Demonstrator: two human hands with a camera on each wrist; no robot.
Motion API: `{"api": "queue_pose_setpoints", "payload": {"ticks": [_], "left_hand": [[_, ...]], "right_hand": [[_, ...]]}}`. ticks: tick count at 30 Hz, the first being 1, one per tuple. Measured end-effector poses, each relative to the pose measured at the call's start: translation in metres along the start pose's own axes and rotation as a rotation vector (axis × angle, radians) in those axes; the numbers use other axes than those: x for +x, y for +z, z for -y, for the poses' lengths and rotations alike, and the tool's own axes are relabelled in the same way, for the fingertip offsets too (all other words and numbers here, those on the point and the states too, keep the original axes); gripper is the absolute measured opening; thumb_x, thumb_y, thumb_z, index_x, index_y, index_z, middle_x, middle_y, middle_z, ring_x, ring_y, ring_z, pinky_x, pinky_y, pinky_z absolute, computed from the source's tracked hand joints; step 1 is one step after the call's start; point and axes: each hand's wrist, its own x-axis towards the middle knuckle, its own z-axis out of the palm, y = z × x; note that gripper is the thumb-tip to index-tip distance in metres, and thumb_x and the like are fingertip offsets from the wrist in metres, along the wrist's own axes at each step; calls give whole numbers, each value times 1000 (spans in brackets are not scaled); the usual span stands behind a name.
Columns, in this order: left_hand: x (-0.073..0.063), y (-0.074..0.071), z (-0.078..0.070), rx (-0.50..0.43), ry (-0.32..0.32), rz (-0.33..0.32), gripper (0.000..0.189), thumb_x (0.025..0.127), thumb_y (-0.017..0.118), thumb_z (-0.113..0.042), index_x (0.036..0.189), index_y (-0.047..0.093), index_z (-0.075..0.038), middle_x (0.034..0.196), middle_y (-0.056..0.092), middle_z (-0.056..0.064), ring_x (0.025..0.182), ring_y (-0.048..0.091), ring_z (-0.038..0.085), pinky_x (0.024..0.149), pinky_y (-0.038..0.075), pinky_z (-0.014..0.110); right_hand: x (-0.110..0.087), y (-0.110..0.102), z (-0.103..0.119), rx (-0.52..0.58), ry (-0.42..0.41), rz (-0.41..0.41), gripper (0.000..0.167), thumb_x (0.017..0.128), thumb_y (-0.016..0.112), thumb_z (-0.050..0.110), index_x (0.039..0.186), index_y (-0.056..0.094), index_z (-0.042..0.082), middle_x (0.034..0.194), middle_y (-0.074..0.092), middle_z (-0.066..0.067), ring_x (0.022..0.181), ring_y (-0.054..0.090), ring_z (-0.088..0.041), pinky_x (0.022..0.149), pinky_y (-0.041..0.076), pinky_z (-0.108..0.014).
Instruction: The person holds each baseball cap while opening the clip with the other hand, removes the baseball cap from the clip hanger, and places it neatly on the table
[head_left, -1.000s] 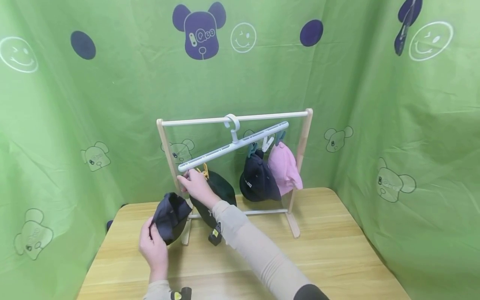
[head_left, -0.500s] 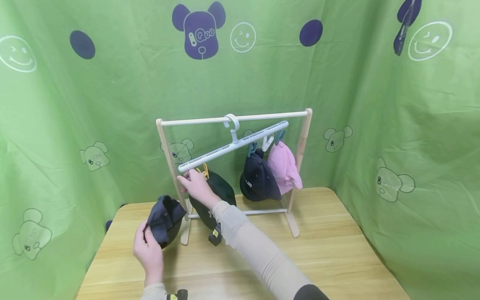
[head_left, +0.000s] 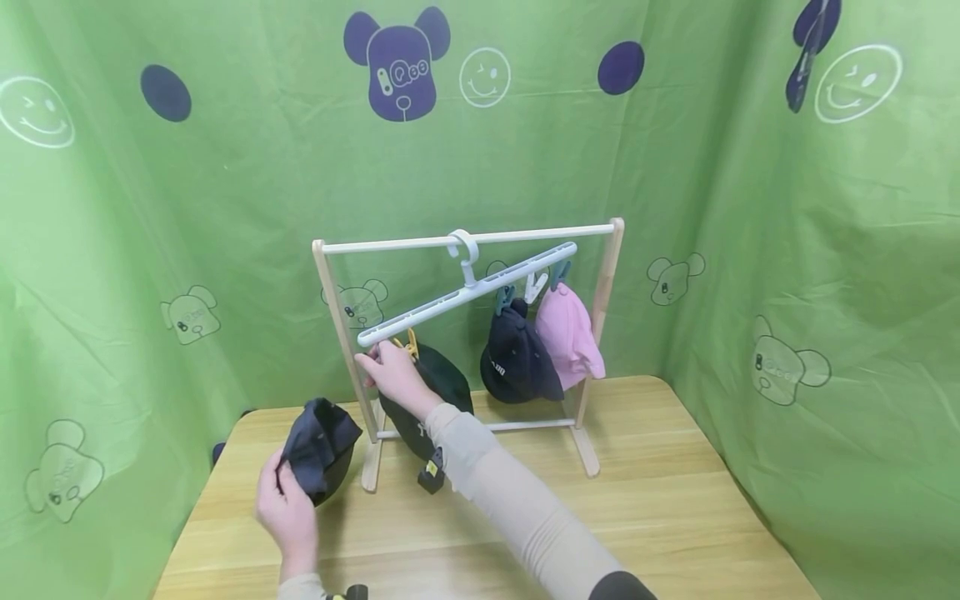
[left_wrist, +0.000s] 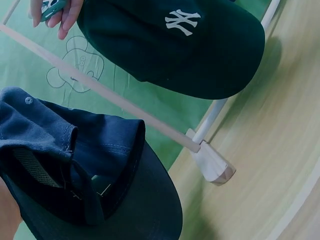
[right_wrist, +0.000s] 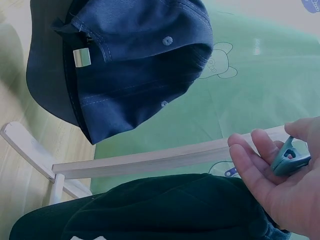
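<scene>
We see the navy cap (head_left: 318, 454) at the lower left of the head view, held up just beside the left end of the rack, with its crown folded inward. Our left hand (head_left: 288, 504) grips it by the edge, thumb and fingers pinching the cloth. In the right wrist view we make out the metal buckle (right_wrist: 82, 57) on its strap. Our right hand (head_left: 401, 375), near the middle of the head view, pinches a teal clip (right_wrist: 290, 159) between thumb and fingers, just under the low left end of the white hanger (head_left: 468, 292). Just behind that hand hangs a dark green cap (head_left: 450, 383) with a yellow clip (head_left: 412, 343) at its top; the left wrist view shows its white lettering (left_wrist: 182, 22). The hanger tilts up to the right, its hook over the top bar of the wooden rack (head_left: 540, 234). Right of centre, a black cap (head_left: 517, 358) hangs from a green clip (head_left: 505, 298) and, beside it, a pink cap (head_left: 566, 333) from a blue-green clip (head_left: 560, 273), with a white clip (head_left: 535, 287) between. The rack stands on a wooden table (head_left: 637, 500), before a green curtain (head_left: 525, 167) printed with bears and smiling faces.
</scene>
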Motion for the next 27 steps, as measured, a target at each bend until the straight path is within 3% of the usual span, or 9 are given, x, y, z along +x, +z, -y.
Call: {"api": "queue_pose_setpoints", "payload": {"ticks": [10,20,27], "left_hand": [[2,-6,7,33,-19,-11,23,98,52,-6,110,70,-1,111,70,19,101,65,8,88,41,3],[3,-12,11,40,-11,-29,23,97,52,-5,110,70,0,110,69,22,99,59,-7,89,40,3],[4,-15,15,38,0,-53,22,96,52,-3,109,69,2,108,68,25,97,53,-16,88,40,3]], "right_hand": [[-1,1,0,-11,5,-4,25,98,55,31,92,59,7,71,70,-10,65,66,-18,60,47,-20],[-1,0,1,12,14,2,26,98,55,31,93,59,6,78,72,-16,66,67,-18,59,46,-20],[-2,-1,2,26,23,8,26,98,55,31,94,59,5,77,71,-16,74,70,-29,59,46,-19]]}}
